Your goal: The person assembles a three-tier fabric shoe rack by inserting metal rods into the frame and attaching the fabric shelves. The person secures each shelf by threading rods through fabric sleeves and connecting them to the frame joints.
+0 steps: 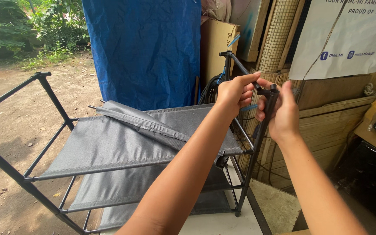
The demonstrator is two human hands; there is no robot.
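A blue tarp (pixel 146 48) hangs at the far side, with a white banner (pixel 344 37) to the far right and wooden boards (pixel 216 43) between them. In front stands a black rack (pixel 44 152) with grey fabric shelves (pixel 105 143); one loose fabric piece (pixel 140 124) lies tilted across the top shelf. At the rack's right post, the left hand (pixel 233 93) and right hand (pixel 283 113) both grip a black connector (pixel 270 92) atop the post.
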